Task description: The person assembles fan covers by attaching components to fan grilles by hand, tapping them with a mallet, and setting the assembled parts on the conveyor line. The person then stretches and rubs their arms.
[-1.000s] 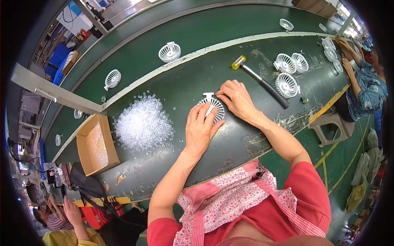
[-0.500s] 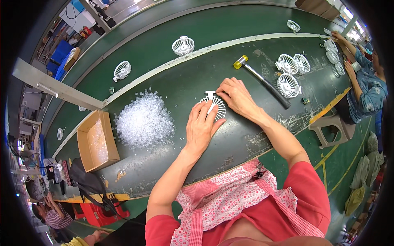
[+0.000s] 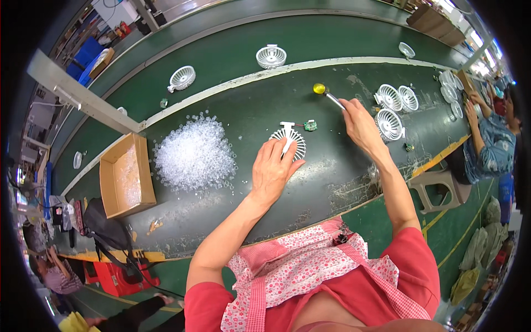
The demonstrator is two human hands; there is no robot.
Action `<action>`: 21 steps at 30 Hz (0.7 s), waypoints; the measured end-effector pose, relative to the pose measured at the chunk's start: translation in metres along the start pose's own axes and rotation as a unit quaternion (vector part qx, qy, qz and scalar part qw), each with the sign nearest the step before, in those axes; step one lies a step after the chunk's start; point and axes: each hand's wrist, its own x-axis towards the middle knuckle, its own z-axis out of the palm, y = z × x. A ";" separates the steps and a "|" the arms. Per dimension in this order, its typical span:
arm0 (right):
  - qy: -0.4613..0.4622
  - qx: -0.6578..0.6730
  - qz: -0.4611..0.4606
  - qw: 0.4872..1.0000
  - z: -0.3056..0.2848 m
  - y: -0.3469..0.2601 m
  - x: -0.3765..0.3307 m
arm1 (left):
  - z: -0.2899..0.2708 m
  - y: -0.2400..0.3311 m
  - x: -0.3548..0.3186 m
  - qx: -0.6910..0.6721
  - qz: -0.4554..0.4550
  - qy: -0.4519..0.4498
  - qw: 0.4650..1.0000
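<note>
Under my left hand (image 3: 271, 171) lies a round white plastic fan grille (image 3: 299, 147), its slotted rim and T-shaped stem showing past my fingers. The fingers rest over it with the thumb at its right side, holding it against the bench. Thin wires run from near the stem to a small green circuit board (image 3: 310, 125). My right hand (image 3: 362, 130) is closed around the dark handle of a hammer, which it mostly hides. Beyond the fingers, the hammer's metal shaft (image 3: 334, 100) leads to a yellow head (image 3: 319, 88) pointing away to the left.
Left of the grille spreads a heap of small clear plastic pieces (image 3: 193, 152), beside an open cardboard box (image 3: 145, 174). More white grilles (image 3: 389, 124) sit at the right. Others stand on the green conveyor (image 3: 221, 66). A co-worker (image 3: 489, 130) sits at far right.
My right hand has left the grille, moved right and taken hold of the hammer. The circuit board it covered now shows. My left hand stays on the grille. The whole view has shifted slightly.
</note>
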 end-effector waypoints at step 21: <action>0.001 0.037 -0.095 0.995 0.009 -0.027 0.007 | -0.010 -0.035 0.002 0.172 -0.075 0.070 0.980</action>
